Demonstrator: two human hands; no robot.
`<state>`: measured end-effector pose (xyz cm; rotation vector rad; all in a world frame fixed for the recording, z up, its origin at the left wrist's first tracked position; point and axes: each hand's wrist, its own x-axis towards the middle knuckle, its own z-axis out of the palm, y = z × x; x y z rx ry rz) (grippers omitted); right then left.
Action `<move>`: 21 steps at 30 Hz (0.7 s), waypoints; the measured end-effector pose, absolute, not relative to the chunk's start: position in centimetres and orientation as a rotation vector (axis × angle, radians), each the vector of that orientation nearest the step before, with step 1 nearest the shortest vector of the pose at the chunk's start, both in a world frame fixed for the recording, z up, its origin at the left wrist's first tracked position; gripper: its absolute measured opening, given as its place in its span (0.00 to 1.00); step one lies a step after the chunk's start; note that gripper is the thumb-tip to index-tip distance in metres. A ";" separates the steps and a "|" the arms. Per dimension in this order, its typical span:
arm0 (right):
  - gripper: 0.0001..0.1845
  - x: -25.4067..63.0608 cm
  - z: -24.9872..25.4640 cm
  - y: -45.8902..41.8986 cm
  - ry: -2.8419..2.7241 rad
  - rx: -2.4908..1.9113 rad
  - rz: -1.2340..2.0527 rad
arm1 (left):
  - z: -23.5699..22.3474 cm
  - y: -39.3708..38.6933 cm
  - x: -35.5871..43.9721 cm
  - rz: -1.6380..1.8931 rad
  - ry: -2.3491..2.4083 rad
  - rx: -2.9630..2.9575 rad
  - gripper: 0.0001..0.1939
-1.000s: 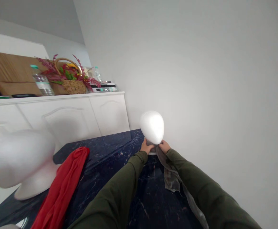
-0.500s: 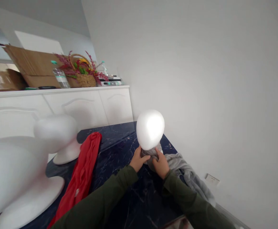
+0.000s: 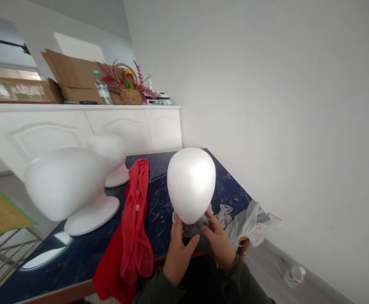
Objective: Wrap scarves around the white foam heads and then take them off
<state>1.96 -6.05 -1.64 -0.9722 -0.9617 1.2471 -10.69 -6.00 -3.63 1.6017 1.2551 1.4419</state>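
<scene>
- At the near edge of the dark marbled table (image 3: 231, 192), a white foam head form (image 3: 191, 183) stands upright, with a grey scarf (image 3: 244, 221) wrapped about its neck and trailing off to the right over the table edge.
- The left hand (image 3: 178, 251) has its fingers curled round the grey cloth at the neck of the form, thumb pointing right across the bunched fabric.
- The right hand (image 3: 217, 242) is closed on the same bunch of scarf from the right, its fingers pressing the cloth against the neck.
- A red scarf (image 3: 133, 223) lies just left of the form and hangs over the front edge of the table.
- Two more white foam heads (image 3: 66, 185) rest further left on the table, one behind the other.
- On the white cabinet (image 3: 76, 126) behind stand cardboard boxes (image 3: 73, 78), a water bottle (image 3: 102, 88) and a wicker basket of flowers (image 3: 129, 86); the print on the boxes and the bottle label is too small to read.
- A plastic bottle (image 3: 293, 276) with a red band lies on the floor at right; its label cannot be read either.
</scene>
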 end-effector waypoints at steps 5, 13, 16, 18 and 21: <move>0.30 -0.2 -1.6 -9.6 -0.663 -0.858 1.461 | -3.9 -8.7 -11.3 1.387 1.354 1.682 0.30; 0.18 0.7 -5.6 -10.6 -0.980 -1.086 1.101 | -4.5 -9.8 -11.9 1.342 1.415 1.915 0.29; 0.19 1.2 -6.0 -10.9 -1.123 -1.133 1.058 | -4.6 -9.9 -11.9 1.378 1.480 1.941 0.25; 0.19 1.2 -5.9 -11.0 -1.109 -1.165 1.115 | -4.5 -10.0 -12.0 1.359 1.508 1.959 0.21; 0.19 0.7 -5.6 -11.0 -1.036 -1.158 1.228 | -4.0 -9.7 -12.0 1.301 1.536 2.014 0.17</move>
